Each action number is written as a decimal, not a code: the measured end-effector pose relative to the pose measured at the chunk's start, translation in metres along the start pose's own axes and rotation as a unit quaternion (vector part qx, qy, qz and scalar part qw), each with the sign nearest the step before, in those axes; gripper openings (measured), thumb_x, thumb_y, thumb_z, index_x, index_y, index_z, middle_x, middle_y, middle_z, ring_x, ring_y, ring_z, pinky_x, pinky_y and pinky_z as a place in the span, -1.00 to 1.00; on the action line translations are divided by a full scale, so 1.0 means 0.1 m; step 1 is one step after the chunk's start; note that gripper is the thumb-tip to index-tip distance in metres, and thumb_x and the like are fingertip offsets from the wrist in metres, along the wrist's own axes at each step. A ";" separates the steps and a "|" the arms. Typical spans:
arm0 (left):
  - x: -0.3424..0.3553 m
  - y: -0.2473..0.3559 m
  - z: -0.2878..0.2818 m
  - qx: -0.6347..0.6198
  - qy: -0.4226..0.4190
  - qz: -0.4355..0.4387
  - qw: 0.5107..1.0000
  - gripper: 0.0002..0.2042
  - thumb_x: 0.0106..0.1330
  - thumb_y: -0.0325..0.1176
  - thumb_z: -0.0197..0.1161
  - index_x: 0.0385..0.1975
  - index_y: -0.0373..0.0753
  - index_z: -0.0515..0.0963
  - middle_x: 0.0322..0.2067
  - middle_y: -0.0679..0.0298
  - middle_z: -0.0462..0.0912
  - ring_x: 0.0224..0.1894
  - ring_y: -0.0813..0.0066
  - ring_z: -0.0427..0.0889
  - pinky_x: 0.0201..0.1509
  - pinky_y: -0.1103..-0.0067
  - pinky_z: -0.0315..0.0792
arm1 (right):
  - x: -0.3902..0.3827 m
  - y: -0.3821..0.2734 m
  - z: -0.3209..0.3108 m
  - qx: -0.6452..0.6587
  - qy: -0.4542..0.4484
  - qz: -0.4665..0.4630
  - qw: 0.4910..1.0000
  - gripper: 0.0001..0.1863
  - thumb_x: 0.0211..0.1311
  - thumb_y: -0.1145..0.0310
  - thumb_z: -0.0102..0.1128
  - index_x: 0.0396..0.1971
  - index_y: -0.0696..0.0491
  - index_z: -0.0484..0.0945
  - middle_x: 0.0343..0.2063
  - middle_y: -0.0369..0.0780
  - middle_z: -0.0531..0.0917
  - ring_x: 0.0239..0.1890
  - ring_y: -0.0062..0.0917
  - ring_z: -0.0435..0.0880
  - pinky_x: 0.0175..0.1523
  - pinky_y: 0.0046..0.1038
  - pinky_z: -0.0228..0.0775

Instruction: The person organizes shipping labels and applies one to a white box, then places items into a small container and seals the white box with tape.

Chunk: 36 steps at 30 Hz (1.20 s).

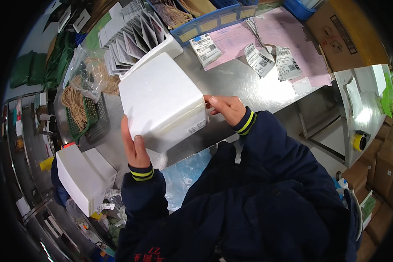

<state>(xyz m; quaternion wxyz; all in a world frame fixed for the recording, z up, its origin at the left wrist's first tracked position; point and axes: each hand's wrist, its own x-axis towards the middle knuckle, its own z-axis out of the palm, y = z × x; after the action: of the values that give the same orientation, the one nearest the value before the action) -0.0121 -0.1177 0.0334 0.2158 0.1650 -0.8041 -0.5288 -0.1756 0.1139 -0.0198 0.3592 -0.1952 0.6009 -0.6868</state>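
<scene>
A white foam box (159, 89) with a closed top sits tilted at the near edge of the metal table. A band of clear tape seems to run along its upper side, and a small printed label (196, 126) is stuck low on the near face. My left hand (135, 144) grips the near left corner, thumb on the front and fingers along the left side. At the right corner my right hand (227, 108) has thumb and fingers pinched against the edge by the tape; the fingertips are partly hidden.
Behind the box, a white foam tray (172, 47) holds upright cards. Label stacks (205, 50) and pink sheets (279, 28) lie on the metal table (231, 78). A green basket (91, 115) of cords stands left, above more foam boxes (81, 174). A cardboard carton (349, 35) is far right.
</scene>
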 end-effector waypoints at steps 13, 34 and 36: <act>0.15 -0.09 -0.09 0.153 0.004 0.048 0.987 -0.50 0.24 -0.30 0.08 0.12 -0.40 0.17 0.07 0.03 0.26 0.09 0.28 0.28 0.19 0.46 0.12 | 0.10 0.04 0.13 -0.023 0.028 -0.068 0.997 -0.61 0.29 0.16 -0.11 -0.11 0.14 0.51 -0.25 -0.11 0.59 -0.24 -0.48 0.55 -0.09 -0.50 0.37; -1.00 -0.37 0.28 0.179 0.015 -0.096 0.979 -0.23 -0.16 -0.58 0.33 0.15 -0.36 0.11 -0.10 0.06 0.36 -0.12 0.30 0.41 -0.08 0.51 0.34 | -0.54 0.77 -0.05 -0.074 0.067 -0.088 0.991 -0.64 0.10 0.46 0.01 -0.04 0.11 0.42 -0.09 -0.08 0.51 -0.03 -0.30 0.49 0.05 -0.44 0.29; -1.02 -0.18 0.28 0.293 0.011 0.006 0.956 -0.37 -0.14 -0.52 0.29 0.04 -0.36 0.23 -0.23 0.12 0.39 -0.21 0.31 0.41 -0.17 0.49 0.33 | -0.58 0.86 -0.22 -0.007 0.105 -0.039 0.994 -0.71 0.16 0.46 0.02 -0.10 0.19 0.46 -0.32 -0.19 0.62 -0.28 -0.56 0.59 -0.12 -0.58 0.39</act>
<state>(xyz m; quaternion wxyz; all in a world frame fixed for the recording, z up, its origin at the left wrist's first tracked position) 0.0614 -0.0526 -0.0107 0.1696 0.2219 -0.9225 -0.2665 -0.1301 0.1700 -0.0979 0.2661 -0.1476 0.6318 -0.7129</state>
